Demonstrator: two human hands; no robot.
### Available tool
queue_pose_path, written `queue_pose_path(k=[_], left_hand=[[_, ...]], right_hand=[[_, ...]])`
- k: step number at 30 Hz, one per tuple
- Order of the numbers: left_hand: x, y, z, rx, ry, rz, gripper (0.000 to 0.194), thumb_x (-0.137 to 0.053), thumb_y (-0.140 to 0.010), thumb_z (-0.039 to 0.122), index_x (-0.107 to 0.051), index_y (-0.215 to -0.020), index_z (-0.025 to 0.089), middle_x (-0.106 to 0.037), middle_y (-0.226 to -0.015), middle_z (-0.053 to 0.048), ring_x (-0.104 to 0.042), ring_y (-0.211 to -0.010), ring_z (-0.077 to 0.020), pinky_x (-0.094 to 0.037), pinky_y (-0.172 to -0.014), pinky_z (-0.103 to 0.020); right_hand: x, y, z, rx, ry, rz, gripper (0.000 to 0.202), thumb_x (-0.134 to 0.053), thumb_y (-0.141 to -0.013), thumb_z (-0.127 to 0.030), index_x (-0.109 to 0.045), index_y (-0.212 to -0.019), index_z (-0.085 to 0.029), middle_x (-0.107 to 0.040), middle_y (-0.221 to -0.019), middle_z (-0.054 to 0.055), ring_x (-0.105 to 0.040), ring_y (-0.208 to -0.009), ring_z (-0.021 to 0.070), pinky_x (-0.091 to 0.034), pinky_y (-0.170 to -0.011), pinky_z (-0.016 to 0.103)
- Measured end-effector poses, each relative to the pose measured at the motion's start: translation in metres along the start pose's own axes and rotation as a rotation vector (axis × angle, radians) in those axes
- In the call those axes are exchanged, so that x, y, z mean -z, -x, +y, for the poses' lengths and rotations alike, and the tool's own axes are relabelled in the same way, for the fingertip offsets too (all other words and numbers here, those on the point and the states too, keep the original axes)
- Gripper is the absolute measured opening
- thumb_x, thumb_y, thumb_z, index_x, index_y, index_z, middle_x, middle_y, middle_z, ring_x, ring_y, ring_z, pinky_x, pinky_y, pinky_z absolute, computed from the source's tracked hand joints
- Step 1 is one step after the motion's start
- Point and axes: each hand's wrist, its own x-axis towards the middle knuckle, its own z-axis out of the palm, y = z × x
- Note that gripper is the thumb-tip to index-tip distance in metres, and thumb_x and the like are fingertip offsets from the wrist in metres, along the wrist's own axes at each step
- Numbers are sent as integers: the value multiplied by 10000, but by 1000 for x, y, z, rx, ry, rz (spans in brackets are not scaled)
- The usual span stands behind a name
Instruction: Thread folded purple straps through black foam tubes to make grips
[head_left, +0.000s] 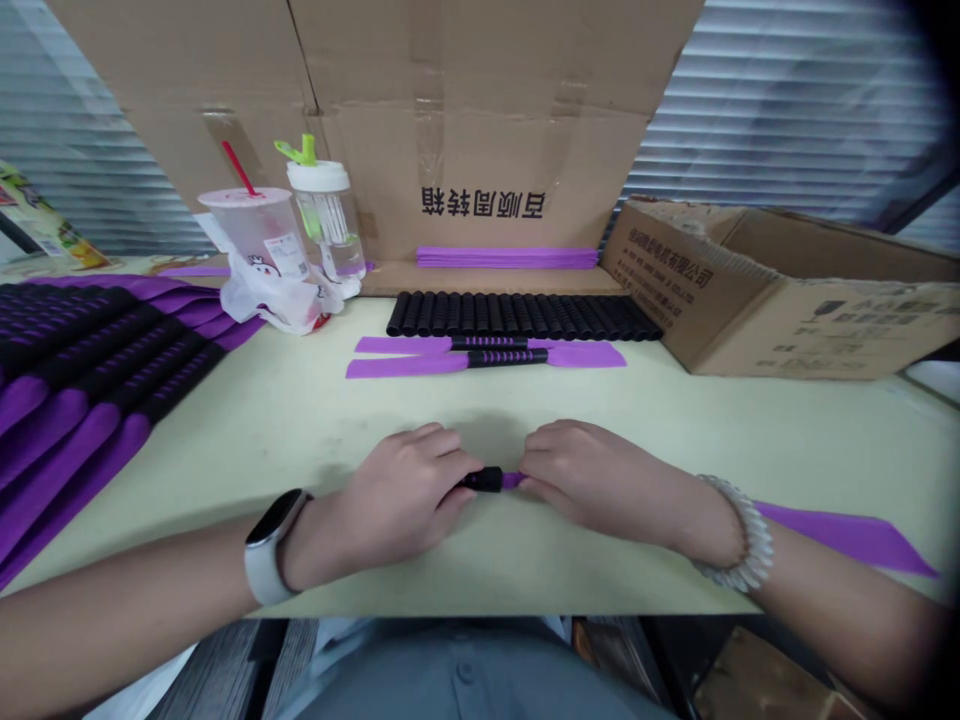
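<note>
Near the table's front edge, my left hand (412,490) is closed round a black tube (489,479), whose right end shows past the fingers. My right hand (581,475) pinches a purple strip (513,481) that comes out of the tube's right end. More purple material (847,537) shows on the table beyond my right wrist, partly hidden by the arm. Behind my hands lie two purple strips with black sleeves round their middles (507,357). A row of black tubes (517,316) lies behind them, and flat purple strips (506,258) are stacked farther back.
Many purple strips with black sleeves (97,360) are piled at the left. A cup with a red straw (259,235) and a clear bottle (330,220) stand at the back left. An open cardboard box (787,290) sits at the back right, near an upright cardboard sheet (480,120).
</note>
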Motion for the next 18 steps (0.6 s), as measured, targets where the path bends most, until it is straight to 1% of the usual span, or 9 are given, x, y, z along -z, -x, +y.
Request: queue_pose_path(k=[6,8,10,14,16,18], left_hand=[[0,-3,3,14,-2,-30,178,-515,-885,235,-652,-987,185,-615,-896,-52,-582,-841,-229,-499,-774,-400],[3,-4,4,45,-25,-54,173,-514,-872,238,-646,-966,180,-616,-896,-58,-584,-839,-235,-498,-772,-408],[9,-3,3,83,-70,-76,167,-515,-847,231,-638,-946,175,-615,-888,-65,-586,-835,-245,-497,-768,-418],[21,-1,2,136,-212,-110,150,-551,-745,198,-622,-874,172,-618,-858,-74,-587,-831,-275,-481,-788,-464],[23,-1,4,138,-223,-119,163,-577,-734,229,-620,-879,168,-624,-861,-76,-589,-835,-285,-473,-801,-482],[19,-2,6,110,-166,-113,208,-592,-779,302,-621,-934,166,-633,-899,-74,-595,-861,-282,-470,-822,-481]], right_hand=[[-10,-5,-4,61,-12,34,197,-536,-904,-161,-645,-741,-140,-603,-710,32,-567,-691,173,-441,-704,324],[-10,-5,-4,42,-54,57,190,-534,-912,-181,-655,-774,-134,-604,-731,39,-567,-709,174,-451,-716,325],[-8,-4,-3,2,-128,75,164,-546,-914,-215,-670,-852,-129,-618,-792,51,-573,-753,178,-463,-726,320],[-2,0,0,-79,-211,67,158,-608,-881,-251,-675,-965,-135,-620,-885,62,-582,-829,193,-486,-773,336],[-3,0,0,-88,-214,50,168,-621,-871,-243,-677,-990,-138,-616,-891,60,-583,-830,195,-493,-780,342],[-6,-1,-1,-75,-206,53,155,-619,-869,-223,-679,-977,-130,-612,-892,65,-578,-820,192,-496,-776,339]])
